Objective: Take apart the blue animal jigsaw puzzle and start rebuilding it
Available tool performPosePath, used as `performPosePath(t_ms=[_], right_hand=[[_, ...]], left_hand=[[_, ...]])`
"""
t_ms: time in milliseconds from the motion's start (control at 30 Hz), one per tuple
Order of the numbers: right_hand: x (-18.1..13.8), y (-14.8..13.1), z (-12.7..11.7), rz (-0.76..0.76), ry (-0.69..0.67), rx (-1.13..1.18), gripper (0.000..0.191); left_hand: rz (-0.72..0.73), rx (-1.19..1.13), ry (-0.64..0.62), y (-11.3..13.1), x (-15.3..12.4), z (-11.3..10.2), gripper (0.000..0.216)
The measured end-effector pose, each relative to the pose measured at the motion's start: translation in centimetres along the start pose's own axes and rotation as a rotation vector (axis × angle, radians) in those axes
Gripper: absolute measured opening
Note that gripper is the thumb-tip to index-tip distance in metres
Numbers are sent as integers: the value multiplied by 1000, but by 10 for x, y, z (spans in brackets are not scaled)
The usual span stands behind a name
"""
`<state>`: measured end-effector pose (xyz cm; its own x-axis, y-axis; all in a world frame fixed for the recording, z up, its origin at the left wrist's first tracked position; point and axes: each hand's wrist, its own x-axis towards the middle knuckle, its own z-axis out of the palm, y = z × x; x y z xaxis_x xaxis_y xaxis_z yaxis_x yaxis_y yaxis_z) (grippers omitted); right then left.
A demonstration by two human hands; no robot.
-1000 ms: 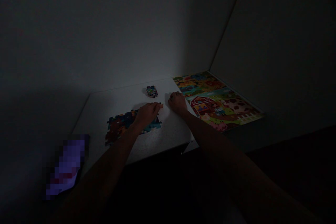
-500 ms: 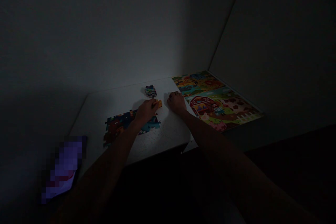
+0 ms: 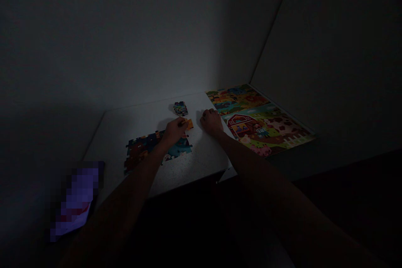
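My left hand [image 3: 173, 131] is closed on an orange puzzle piece [image 3: 190, 124], pinched at the fingertips. It reaches over the upper right part of a partly joined jigsaw puzzle [image 3: 138, 148], dark blue, brown and teal, lying on the white table. My wrist and forearm cover some of that puzzle. Just beyond the left hand stands a stack of puzzle pieces [image 3: 180, 108]. My right hand [image 3: 212, 122] rests on the table right of the orange piece, its fingers curled under; whatever they may hold is hidden.
On the right lie two colourful pictures, a farm picture [image 3: 260, 130] with a barn and cow, and an animal picture [image 3: 238, 97] behind it. A lit, blurred-out screen [image 3: 77, 197] is at the left edge of the white table [image 3: 201, 167]. Walls rise behind and right; light is dim.
My left hand has shifted very slightly, and the orange piece in it has turned a little, showing more of its face. My right hand stays in place.
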<state>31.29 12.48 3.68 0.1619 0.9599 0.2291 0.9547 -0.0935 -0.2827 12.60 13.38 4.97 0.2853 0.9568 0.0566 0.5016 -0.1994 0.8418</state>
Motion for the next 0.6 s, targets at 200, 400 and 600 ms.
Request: performPosePath(t_ms=[200, 400, 600], right_hand=[[-1, 0, 1, -1, 3, 10, 26], [0, 1, 1, 6, 2, 5, 27], [-1, 0, -2, 4, -23, 12, 28]], left_hand=[[27, 54, 4, 2, 1, 1, 19], [115, 163, -99, -1, 1, -2, 23], [32, -40, -193, -4, 5, -9, 24]])
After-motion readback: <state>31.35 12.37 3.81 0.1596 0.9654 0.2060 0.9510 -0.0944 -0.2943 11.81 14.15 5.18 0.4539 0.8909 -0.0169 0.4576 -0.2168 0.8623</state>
